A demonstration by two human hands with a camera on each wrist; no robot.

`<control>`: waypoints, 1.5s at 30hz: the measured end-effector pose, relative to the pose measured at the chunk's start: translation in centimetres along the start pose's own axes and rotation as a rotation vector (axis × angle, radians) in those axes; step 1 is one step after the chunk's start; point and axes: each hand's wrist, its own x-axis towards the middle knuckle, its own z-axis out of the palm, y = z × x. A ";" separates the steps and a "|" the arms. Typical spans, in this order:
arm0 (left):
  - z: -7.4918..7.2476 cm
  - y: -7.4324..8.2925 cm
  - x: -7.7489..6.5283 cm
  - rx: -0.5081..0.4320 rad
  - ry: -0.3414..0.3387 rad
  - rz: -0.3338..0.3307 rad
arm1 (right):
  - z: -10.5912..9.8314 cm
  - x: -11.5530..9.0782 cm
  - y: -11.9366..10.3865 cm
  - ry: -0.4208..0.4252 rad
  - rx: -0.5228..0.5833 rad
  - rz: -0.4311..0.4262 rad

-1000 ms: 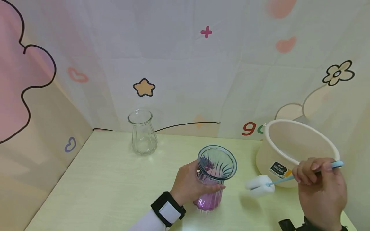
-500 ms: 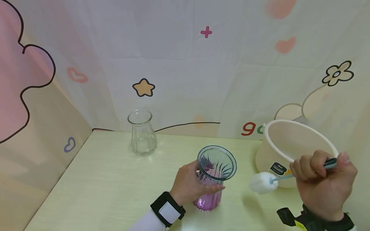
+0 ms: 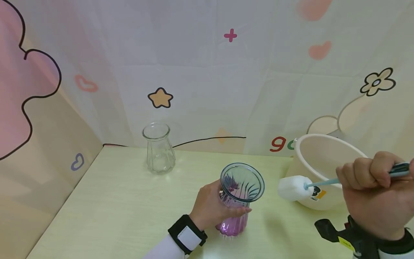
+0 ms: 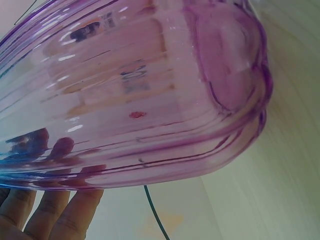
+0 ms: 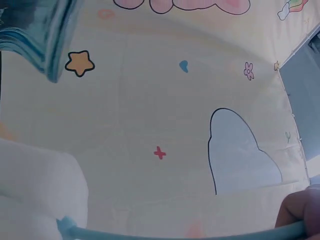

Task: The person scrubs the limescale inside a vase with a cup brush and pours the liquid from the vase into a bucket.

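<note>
My left hand [image 3: 213, 207] grips a ribbed glass vase [image 3: 234, 217] round its middle; the glass runs from blue at the rim to purple at the base. In the left wrist view its purple wall [image 4: 125, 115] fills most of the picture, with fingertips [image 4: 75, 215] along one side. My right hand [image 3: 375, 194] holds a sponge bottle brush by its light blue handle [image 3: 326, 182]. The white sponge head [image 3: 294, 188] points left, in front of the bucket and apart from the vase. The right wrist view shows the sponge [image 5: 40, 192] at lower left.
A clear glass vase [image 3: 160, 154] stands at the back left of the pale table [image 3: 129, 208]. A cream bucket [image 3: 300, 163] stands at the back right, partly behind my right hand. A printed cloth [image 3: 194, 72] hangs behind the table.
My right hand has moved right and a little up, turning the brush, so the sponge head now sits higher in front of the bucket. The left hand and the vase have stayed put.
</note>
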 end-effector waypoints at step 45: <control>0.2 -0.5 0.2 -0.005 0.031 0.076 | 2.6 4.1 8.1 -0.139 -0.198 0.210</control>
